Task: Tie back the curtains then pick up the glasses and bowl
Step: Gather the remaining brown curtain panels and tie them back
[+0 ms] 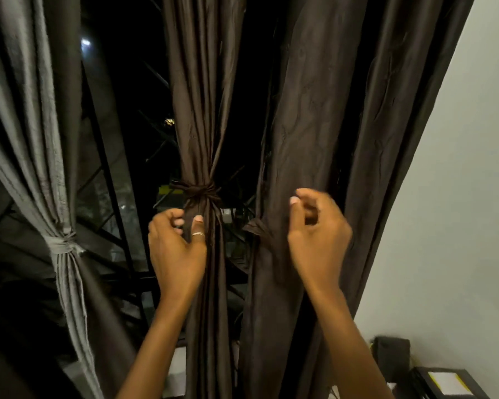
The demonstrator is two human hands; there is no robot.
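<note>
Your left hand (176,249) gripped the tied middle curtain (202,110) just below its knot (198,191), while your right hand (317,234) curled against the untied right curtain (314,110), pinching or not I couldn't tell; such soft, slippery cloth was probably best gathered by its tie band (257,227).

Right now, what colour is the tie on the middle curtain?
Dark brown tie, same as the middle curtain; clearest in head view.

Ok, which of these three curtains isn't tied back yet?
The right brown curtain, next to the wall, hangs loose. The grey curtain and the middle brown curtain are each cinched with a knot.
</note>
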